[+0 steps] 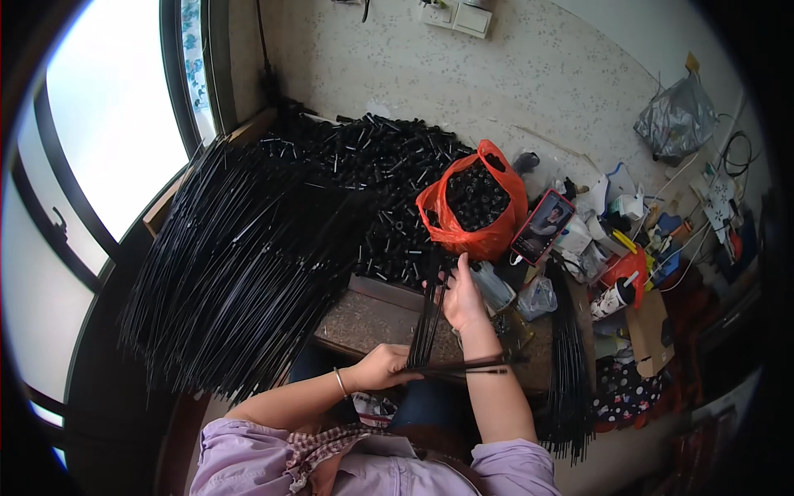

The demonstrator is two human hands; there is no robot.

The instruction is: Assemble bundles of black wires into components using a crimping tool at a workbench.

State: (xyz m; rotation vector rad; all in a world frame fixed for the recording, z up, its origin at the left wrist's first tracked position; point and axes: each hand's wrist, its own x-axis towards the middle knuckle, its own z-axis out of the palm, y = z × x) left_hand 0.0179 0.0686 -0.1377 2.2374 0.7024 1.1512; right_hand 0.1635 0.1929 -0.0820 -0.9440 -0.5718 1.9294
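My left hand (382,368) is closed round a small bundle of thin black rods (424,335) above the table's front edge. Several rods stand up from that fist, and a few others stick out to the right, across my right forearm. Higher up, my right hand (463,299) has its fingers curled at the upper ends of the upright rods, its thumb pointing up. Exactly what those fingertips pinch is partly hidden. Just beyond that hand stands an orange-red plastic bag (484,236) filled with small black tubular parts (473,194).
A large heap of long black rods (240,273) covers the left side. Black tubular pieces (389,157) pile along the wall. At right are a propped phone (543,226), hanging black rods (568,364), a patterned cup (610,302), a cardboard box (649,335) and clutter.
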